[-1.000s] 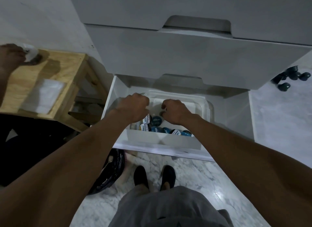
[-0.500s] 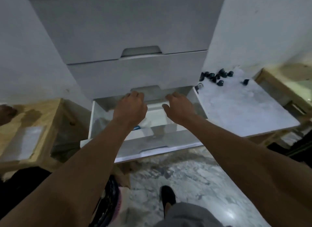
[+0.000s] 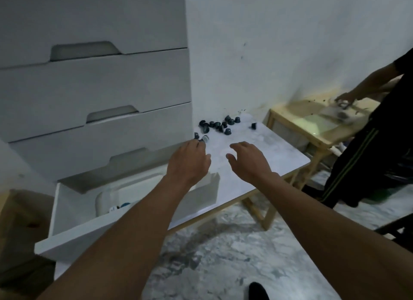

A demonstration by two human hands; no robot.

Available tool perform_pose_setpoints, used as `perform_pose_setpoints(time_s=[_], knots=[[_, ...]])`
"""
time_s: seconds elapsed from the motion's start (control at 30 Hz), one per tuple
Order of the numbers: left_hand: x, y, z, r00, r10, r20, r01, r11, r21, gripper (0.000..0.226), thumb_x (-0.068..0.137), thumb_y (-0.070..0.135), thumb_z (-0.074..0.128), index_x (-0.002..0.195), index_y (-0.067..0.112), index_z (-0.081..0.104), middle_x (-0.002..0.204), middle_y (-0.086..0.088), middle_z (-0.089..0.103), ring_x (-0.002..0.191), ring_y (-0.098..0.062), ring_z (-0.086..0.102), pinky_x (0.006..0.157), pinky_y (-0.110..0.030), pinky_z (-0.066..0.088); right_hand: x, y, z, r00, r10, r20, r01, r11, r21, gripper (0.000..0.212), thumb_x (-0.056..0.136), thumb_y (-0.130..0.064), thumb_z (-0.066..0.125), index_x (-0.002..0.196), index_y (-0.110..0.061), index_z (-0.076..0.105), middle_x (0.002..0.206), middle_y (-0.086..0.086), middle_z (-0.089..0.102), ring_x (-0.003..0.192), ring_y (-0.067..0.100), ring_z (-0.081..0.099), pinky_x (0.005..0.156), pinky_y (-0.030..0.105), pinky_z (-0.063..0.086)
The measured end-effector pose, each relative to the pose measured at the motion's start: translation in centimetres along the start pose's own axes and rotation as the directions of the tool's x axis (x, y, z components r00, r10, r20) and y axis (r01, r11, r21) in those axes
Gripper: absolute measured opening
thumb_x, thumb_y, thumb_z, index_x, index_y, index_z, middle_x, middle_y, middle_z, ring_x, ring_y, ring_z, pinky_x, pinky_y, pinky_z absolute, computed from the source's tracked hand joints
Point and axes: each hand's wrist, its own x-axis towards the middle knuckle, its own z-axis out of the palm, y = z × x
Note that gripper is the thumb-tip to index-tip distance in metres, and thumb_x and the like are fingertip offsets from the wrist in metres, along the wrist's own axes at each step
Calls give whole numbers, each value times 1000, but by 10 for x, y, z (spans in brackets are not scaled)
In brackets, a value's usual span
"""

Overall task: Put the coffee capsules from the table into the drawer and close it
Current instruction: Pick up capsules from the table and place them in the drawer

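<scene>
Several dark coffee capsules [image 3: 220,124] lie scattered at the far end of a white marble-look table [image 3: 268,152]. The bottom drawer [image 3: 73,228] of a white chest stands pulled open on the left, with a white tub [image 3: 102,199] inside holding a few capsules [image 3: 124,205]. My left hand [image 3: 188,162] hovers over the table's left edge, its fingertips close to two capsules [image 3: 202,137]; its fingers are relaxed and hold nothing. My right hand [image 3: 247,162] hangs above the table's middle, fingers spread and empty.
The white chest [image 3: 96,76] has three shut drawers above the open one. Another person [image 3: 377,143] in dark clothes works at a wooden side table [image 3: 312,125] on the right. A wooden piece [image 3: 15,210] stands at the far left. The floor is grey marble.
Both hands have left the drawer and moved right, out over the table toward the capsules. The view has swung right and up, from the drawer to the table.
</scene>
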Motion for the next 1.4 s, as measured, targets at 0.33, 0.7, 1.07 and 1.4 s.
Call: perform_pose_setpoints(time_s=[0.33, 0.7, 1.07, 1.4], knots=[[102, 89, 77, 996, -81, 44, 80, 996, 25, 32, 94, 32, 44, 111, 7, 56, 113, -11, 60, 104, -28, 56, 83, -37, 45, 73, 148, -10, 999, -11, 43, 11, 1000, -8, 38, 97, -38, 44, 118, -10, 58, 123, 9, 60, 120, 28, 51, 94, 43, 48], [196, 155, 143, 971, -209, 118, 210, 978, 4, 37, 95, 31, 44, 121, 6, 54, 117, -11, 58, 106, -28, 55, 82, -36, 47, 161, 254, -11, 979, -68, 194, 69, 998, 5, 36, 97, -32, 47, 124, -10, 56, 129, 12, 57, 118, 32, 52, 93, 41, 45], [304, 112, 222, 949, -250, 193, 253, 967, 10, 28, 95, 29, 47, 110, 6, 56, 113, -9, 57, 104, -26, 56, 75, -33, 46, 280, 283, 52, 962, -54, 266, 56, 998, -2, 41, 96, -30, 49, 133, -12, 49, 135, 13, 51, 115, 34, 53, 92, 40, 46], [374, 48, 307, 879, -290, 378, 293, 955, 50, 18, 96, 18, 47, 108, 8, 56, 114, -10, 55, 107, -28, 54, 77, -34, 48, 381, 297, 126, 916, 26, 401, -16, 999, -28, 39, 92, -23, 47, 129, -13, 50, 125, 15, 53, 109, 36, 53, 90, 44, 49]])
